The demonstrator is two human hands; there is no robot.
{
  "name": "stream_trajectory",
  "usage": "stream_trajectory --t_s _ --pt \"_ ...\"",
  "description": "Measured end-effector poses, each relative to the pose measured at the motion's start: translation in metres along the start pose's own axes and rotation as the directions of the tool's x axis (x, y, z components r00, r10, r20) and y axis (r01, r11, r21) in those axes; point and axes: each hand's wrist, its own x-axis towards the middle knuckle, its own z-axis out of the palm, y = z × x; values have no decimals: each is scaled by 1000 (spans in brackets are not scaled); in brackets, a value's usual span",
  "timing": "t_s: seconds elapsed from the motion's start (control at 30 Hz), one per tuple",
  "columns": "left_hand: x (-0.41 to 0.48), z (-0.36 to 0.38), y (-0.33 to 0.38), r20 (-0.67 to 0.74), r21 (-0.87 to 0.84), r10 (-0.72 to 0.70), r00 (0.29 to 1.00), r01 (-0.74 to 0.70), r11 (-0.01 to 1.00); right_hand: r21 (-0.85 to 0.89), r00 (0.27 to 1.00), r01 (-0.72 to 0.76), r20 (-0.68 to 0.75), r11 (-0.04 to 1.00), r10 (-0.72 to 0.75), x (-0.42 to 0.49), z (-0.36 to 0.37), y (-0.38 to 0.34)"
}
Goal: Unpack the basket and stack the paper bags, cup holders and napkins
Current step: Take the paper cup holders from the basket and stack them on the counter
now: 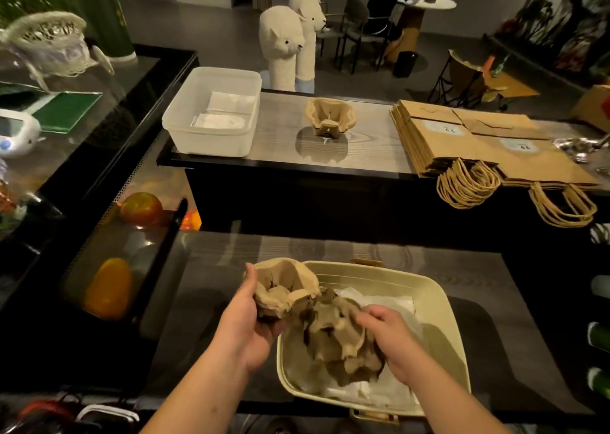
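Spanning 10 to 3 o'clock, the counter [280,149] carries a flat stack of bags [462,136] at 2 o'clock, with their rope handles hanging over its near edge. Below it the table [214,268] holds the basket [442,305] at 5 o'clock. At 11 o'clock the tub [211,136] stands on the counter's left end, with white packets inside it. White napkins [389,301] lie on the basket's floor. On top of them sits a crumpled pile [336,338] of brown cup holders.

The right hand [392,341] is at 5 o'clock, inside the basket, its fingers curled over the right side of the pile and gripping it. The left hand [251,321] is at 6 o'clock, at the basket's near-left corner. It cups one holder [284,288] from below, thumb on the left wall and fingers curled beneath. This holder is raised above the rim and touches the pile. A lone holder [330,116] stands upright on the counter at 12 o'clock, between the tub and the bags and apart from both.
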Motion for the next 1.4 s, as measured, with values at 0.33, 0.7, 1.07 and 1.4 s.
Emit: stream_trajectory --t_s 0.33,0.7,1.07,1.4 --pt "-4 12 -20 164 490 327 931 -364 792 -129 826 424 -350 897 -441 -32 -15 -41" --pt "-2 15 -56 281 415 213 936 -318 852 -854 439 457 -25 247 -898 -56 19 -36" --pt "0 19 -64 244 352 197 949 -276 894 -593 731 588 97 550 -675 -73 8 -44" --pt "-3 2 -46 167 255 218 961 -256 933 561 952 275 -271 781 -140 -67 -22 -45"
